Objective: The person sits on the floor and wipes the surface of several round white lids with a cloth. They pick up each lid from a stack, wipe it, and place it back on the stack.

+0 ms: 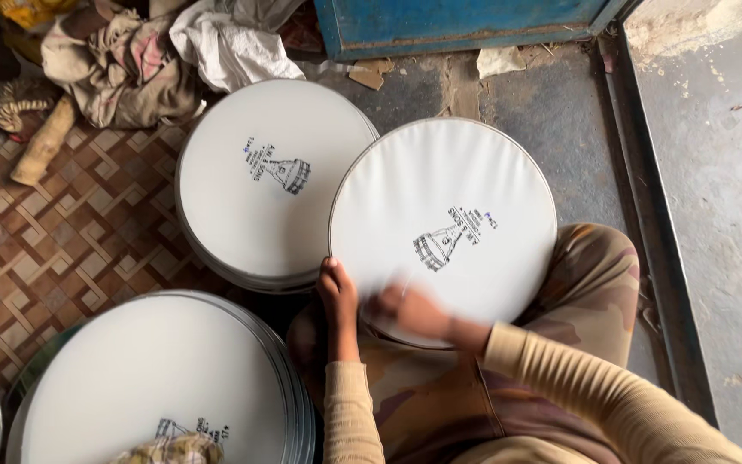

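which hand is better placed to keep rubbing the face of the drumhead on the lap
Right, probably. The right hand already lies flat on the drumhead, blurred mid-motion, while the left hand grips its near rim, steadying it.

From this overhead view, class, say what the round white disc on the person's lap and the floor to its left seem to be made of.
The round white disc: likely a smooth matte plastic film stretched in a thin metal hoop, judging by its even surface and silvery rim. The left hand grips its edge; the blurred right hand rests on it. The floor covering: seemingly tile or printed vinyl, given its repeating brown geometric pattern.
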